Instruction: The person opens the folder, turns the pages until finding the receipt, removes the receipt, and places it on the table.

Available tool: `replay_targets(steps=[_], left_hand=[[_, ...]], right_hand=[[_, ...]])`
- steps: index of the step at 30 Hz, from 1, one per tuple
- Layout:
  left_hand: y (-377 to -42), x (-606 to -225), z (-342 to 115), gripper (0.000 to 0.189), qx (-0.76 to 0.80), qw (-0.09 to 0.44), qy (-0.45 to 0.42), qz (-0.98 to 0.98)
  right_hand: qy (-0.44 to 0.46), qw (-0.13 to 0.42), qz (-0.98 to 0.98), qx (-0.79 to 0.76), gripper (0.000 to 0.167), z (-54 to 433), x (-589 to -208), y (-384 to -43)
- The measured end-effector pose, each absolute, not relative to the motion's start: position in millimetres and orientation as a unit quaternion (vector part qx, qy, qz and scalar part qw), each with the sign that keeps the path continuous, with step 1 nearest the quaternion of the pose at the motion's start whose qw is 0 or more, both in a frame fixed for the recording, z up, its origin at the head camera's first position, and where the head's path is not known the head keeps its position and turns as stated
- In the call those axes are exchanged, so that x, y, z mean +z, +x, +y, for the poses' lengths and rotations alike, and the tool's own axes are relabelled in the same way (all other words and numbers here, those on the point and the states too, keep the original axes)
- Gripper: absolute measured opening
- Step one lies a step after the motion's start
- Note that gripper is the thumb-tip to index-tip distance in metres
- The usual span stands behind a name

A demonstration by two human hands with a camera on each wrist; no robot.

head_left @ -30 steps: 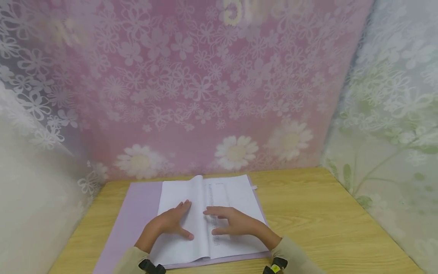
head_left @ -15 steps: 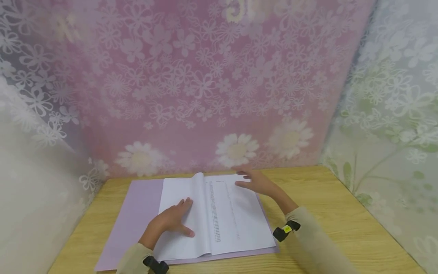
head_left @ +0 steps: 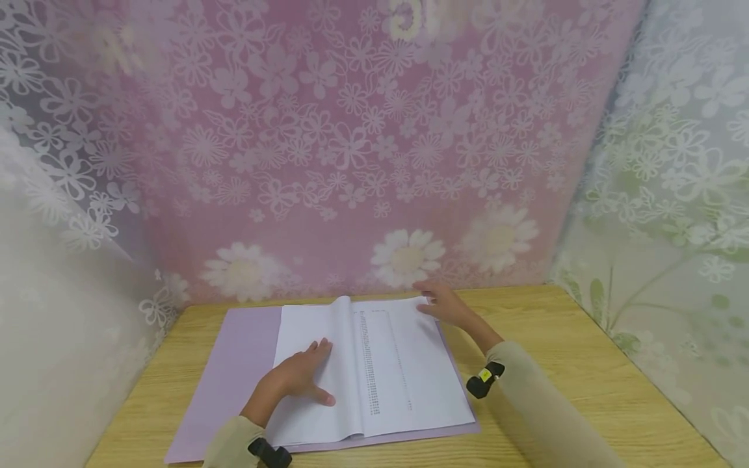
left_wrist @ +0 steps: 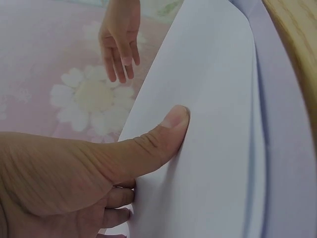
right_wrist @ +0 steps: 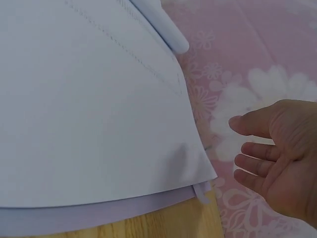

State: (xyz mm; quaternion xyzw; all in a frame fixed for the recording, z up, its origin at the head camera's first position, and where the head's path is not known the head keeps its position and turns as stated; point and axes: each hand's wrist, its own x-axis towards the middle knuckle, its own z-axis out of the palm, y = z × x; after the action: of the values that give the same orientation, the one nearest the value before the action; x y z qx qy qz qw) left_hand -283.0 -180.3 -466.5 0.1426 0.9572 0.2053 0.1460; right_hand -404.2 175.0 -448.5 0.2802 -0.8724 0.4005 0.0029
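Folder (head_left: 234, 364), smooth lilac card-like cover, laid open on wood-grained table (head_left: 597, 351). White sheets (head_left: 435, 383), printed in columns, curled upward mid-spread; touched at left by left hand (head_left: 301, 377), fingers spread. Right hand (head_left: 449, 305), fingers loosely extended, poised by far right corner.

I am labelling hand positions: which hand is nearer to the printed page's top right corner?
Right. The right hand hovers beside that corner, without touching; the left hand rests on the left page, farther away.
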Motion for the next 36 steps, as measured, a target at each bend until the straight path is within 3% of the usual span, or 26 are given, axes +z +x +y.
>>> replay_targets(steps=[21,36], left_hand=[[-279,-468,-180,0.118,0.203,0.155,0.137,0.957],[-281,-463,-182,0.118,0.214,0.154,0.153,0.953]], right_hand=[[0.218,0.002,-0.905,0.365,0.067,182,-498,-429],[0.225,0.019,-0.876,0.426,0.058,180,-489,-426]])
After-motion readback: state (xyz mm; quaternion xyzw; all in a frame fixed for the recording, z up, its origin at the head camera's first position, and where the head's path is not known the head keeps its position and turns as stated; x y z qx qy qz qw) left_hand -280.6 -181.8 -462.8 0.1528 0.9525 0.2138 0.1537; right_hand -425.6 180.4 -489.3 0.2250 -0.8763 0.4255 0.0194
